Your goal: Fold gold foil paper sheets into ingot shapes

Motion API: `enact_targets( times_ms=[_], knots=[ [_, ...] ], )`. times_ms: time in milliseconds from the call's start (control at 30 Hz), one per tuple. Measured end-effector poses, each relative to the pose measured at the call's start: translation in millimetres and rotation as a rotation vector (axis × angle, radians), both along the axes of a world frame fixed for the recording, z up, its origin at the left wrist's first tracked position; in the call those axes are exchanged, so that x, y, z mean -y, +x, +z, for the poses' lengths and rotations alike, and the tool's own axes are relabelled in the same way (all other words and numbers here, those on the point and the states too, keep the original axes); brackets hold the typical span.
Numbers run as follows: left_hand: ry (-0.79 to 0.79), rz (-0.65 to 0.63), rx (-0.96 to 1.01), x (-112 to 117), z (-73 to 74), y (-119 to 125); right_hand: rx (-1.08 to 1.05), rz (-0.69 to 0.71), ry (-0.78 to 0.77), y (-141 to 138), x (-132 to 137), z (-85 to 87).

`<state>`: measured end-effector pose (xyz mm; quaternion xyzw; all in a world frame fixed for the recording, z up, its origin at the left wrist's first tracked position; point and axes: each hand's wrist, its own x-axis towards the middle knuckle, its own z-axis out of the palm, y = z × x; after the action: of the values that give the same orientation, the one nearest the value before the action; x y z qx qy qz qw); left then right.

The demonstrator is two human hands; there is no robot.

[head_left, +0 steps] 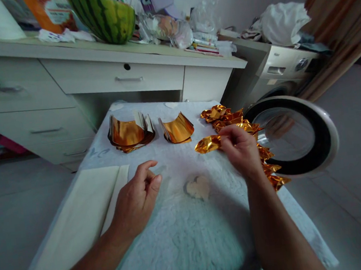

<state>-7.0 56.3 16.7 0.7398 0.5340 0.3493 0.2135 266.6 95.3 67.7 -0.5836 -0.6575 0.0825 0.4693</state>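
My right hand (240, 149) pinches a folded piece of gold foil (207, 144) at the edge of a pile of folded gold foil pieces (230, 119) along the right side of the white towel-covered table (185, 237). My left hand (137, 199) hovers over the towel with its fingers loosely curled and thumb near the forefinger, holding nothing that I can see. Two stacks of curved gold foil sheets (130, 133) (177, 130) stand at the far side of the table.
A small heart-shaped pale patch (199, 187) lies on the towel between my hands. A cream sheet (79, 218) lies at the left. Behind is a white desk (112, 73) with a watermelon (103, 14); a washing machine's open door (293, 134) juts in at the right.
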Motion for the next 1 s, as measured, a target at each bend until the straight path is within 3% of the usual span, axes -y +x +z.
enact_targets(
  times_ms=[200, 433, 600, 700, 800, 867, 1000],
  knots=[
    [-0.016, -0.032, -0.031, -1.8, -0.5, 1.1, 0.037, -0.47, 0.095, 60.3, 7.3, 23.2],
    [-0.02, -0.04, -0.034, -1.5, -1.1, -0.1, 0.128, -0.674, 0.018, 95.5, 3.9, 9.0],
    [-0.027, -0.049, -0.036, -1.8, -2.4, -0.2, 0.116, -0.817, 0.253, 93.6, 2.2, 8.4],
    [-0.027, -0.056, -0.04, -2.0, -3.2, 0.6, 0.076, -0.772, 0.437, 72.2, 3.2, 16.0],
    [-0.034, -0.058, -0.044, -1.7, -3.6, 1.5, 0.023, -0.606, 0.441, 40.4, 2.8, 23.2],
    [-0.037, -0.06, -0.044, -1.4, -3.5, 1.9, -0.002, -0.419, 0.356, 18.3, 0.9, 25.6],
    [-0.037, -0.062, -0.035, -1.5, -3.0, 2.5, 0.083, -0.007, 0.003, -17.5, -8.9, 21.9]
  ],
)
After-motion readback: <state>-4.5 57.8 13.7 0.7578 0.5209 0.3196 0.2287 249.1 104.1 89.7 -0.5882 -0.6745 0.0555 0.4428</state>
